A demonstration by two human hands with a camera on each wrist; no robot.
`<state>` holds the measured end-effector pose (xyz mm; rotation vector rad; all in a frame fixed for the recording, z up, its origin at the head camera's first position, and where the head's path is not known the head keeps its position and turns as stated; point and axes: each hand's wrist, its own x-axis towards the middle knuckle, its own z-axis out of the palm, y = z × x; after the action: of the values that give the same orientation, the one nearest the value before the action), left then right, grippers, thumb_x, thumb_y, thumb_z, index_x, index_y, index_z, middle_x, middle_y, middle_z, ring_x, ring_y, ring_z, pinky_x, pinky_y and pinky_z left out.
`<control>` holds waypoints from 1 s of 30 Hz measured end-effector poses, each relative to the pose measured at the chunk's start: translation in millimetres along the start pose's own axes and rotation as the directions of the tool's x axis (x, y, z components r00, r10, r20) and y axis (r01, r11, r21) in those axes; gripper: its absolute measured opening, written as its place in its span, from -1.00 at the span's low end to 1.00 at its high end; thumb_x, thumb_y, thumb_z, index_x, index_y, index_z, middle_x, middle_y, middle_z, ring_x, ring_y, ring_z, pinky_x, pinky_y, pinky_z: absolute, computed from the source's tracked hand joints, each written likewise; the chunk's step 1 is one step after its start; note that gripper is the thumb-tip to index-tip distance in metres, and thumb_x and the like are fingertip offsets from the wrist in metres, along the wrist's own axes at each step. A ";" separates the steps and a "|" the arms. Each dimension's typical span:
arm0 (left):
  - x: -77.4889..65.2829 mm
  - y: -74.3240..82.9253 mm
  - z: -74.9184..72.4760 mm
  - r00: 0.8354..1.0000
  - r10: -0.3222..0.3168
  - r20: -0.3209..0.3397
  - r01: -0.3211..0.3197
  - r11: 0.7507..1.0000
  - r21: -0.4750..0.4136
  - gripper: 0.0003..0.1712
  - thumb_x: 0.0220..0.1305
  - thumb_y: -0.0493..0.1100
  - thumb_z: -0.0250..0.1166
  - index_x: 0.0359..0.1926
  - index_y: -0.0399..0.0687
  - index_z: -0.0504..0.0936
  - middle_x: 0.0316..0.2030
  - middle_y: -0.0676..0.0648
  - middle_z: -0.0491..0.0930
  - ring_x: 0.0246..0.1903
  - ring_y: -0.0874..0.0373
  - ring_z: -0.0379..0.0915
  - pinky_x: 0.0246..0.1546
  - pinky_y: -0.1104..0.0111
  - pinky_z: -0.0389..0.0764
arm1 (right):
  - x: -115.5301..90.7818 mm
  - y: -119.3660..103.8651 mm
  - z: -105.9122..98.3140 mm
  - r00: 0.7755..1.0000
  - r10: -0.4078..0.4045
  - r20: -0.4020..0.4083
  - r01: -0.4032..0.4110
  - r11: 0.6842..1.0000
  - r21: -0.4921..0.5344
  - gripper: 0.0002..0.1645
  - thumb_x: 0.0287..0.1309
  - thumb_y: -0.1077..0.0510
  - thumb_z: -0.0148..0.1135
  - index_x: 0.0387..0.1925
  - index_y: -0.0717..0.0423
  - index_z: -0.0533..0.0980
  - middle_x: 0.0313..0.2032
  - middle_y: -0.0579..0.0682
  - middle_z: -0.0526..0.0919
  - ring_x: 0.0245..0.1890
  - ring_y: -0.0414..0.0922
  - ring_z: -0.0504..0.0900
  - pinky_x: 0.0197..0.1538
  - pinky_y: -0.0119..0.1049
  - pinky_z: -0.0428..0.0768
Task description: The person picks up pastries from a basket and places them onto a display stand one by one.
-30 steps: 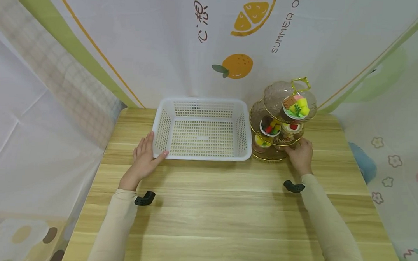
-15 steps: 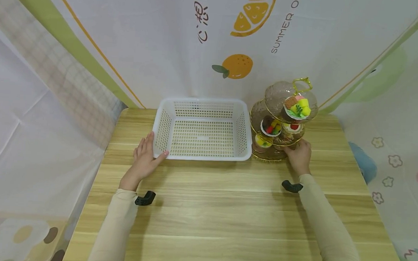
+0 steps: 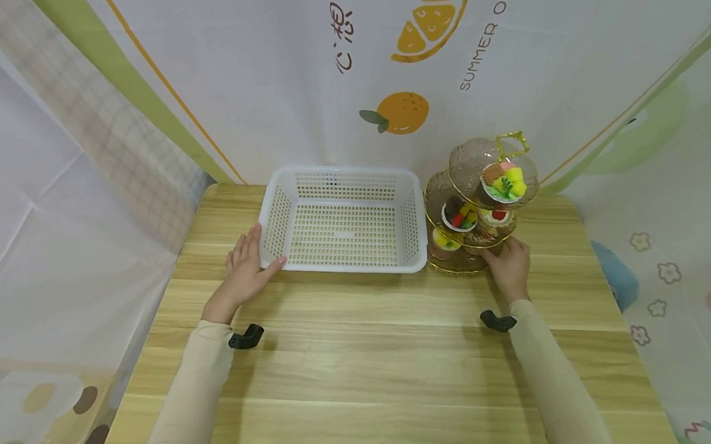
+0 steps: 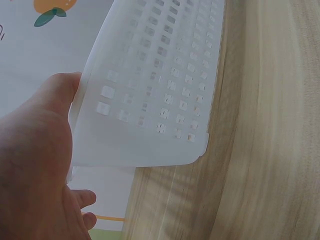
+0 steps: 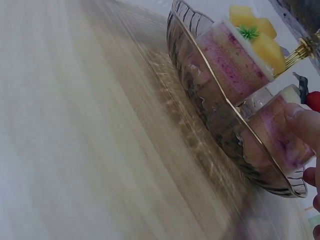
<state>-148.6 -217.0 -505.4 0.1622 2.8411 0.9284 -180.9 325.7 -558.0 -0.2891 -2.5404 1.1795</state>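
My left hand (image 3: 244, 273) rests against the left front corner of a white plastic basket (image 3: 343, 270), fingers straight along its outer side and thumb over the front rim. The left wrist view shows the thumb at the rim of the perforated basket wall (image 4: 145, 145). On a three-tier stand with gold rims (image 3: 480, 151), my right hand (image 3: 510, 268) reaches to the bottom tier. There it holds a layered cake cup with a cherry on top (image 5: 275, 127), thumb against its side. Another cake cup with yellow cubes (image 5: 235, 65) stands beside it on that tier.
Cake cups also stand on the upper tiers, one with yellow pieces (image 3: 503, 183) on top and one with red and yellow fruit (image 3: 460, 214) in the middle. The stand is close beside the basket. A patterned curtain (image 3: 219, 77) hangs behind the wooden table (image 3: 361, 355).
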 end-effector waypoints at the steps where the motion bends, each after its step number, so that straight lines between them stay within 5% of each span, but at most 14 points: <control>1: 0.3 0.0 -0.3 1.000 -0.001 0.000 0.001 1.000 0.000 0.15 0.40 0.33 0.04 0.56 -0.02 -0.52 0.58 -0.29 -0.38 0.54 -0.31 -0.58 0.38 -0.38 -0.42 | -1.3 0.6 -1.3 1.000 0.001 0.001 -0.001 1.000 0.012 -0.35 0.06 0.07 0.47 0.20 0.17 0.53 0.19 0.29 0.57 0.31 0.24 0.32 0.39 0.16 0.20; 5: 1.6 0.0 -0.9 1.000 -0.002 -0.002 0.002 1.000 0.001 0.15 0.40 0.33 0.04 0.56 -0.01 -0.52 0.58 -0.29 -0.37 0.54 -0.31 -0.58 0.38 -0.38 -0.41 | -10.7 0.1 -10.0 1.000 0.029 0.006 -0.029 0.998 0.061 -0.22 0.07 -0.05 0.48 0.32 0.05 0.46 0.30 0.18 0.51 0.37 0.19 0.27 0.44 0.17 0.15; 10: 1.6 1.0 -2.2 1.000 0.000 0.001 0.000 1.000 0.014 0.15 0.40 0.35 0.02 0.56 -0.01 -0.53 0.58 -0.29 -0.38 0.54 -0.33 -0.58 0.38 -0.38 -0.41 | -25.6 -1.9 -19.6 0.998 0.055 -0.007 -0.055 0.995 0.081 -0.13 0.11 -0.05 0.45 0.39 0.14 0.36 0.30 0.20 0.49 0.37 0.15 0.28 0.45 0.12 0.15; 19: -4.1 4.3 -8.0 1.000 0.007 0.008 -0.008 0.997 0.075 0.17 0.38 0.37 0.03 0.56 -0.06 -0.51 0.57 -0.28 -0.51 0.53 -0.35 -0.63 0.36 -0.41 -0.43 | -59.3 -22.5 -35.7 0.985 -0.107 0.135 0.103 0.994 0.035 -0.18 0.19 0.01 0.39 0.38 0.24 0.33 0.34 0.31 0.42 0.35 0.32 0.29 0.38 0.29 0.17; 25: -12.1 16.8 -14.3 0.996 0.066 -0.063 -0.054 0.984 0.172 0.16 0.35 0.40 0.06 0.58 0.05 -0.46 0.57 -0.29 -0.48 0.54 -0.36 -0.61 0.35 -0.43 -0.40 | -78.8 -47.4 -36.4 0.936 -0.273 0.224 0.279 0.960 0.002 -0.16 0.09 0.09 0.46 0.38 0.15 0.35 0.32 0.34 0.43 0.32 0.36 0.29 0.33 0.36 0.17; 30: -21.5 46.2 -14.3 0.974 0.217 -0.066 -0.192 0.945 0.265 0.14 0.31 0.34 0.18 0.60 0.09 -0.32 0.58 -0.27 -0.37 0.55 -0.31 -0.52 0.39 -0.39 -0.30 | -87.8 -70.3 -32.8 0.844 -0.469 0.261 0.498 0.866 -0.053 -0.07 -0.04 0.03 0.54 0.39 0.00 0.37 0.31 0.21 0.48 0.31 0.26 0.35 0.32 0.27 0.24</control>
<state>-127.4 -191.4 -464.3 0.4635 3.0691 0.6080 -90.6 276.4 -502.1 0.4827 -2.6569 0.9051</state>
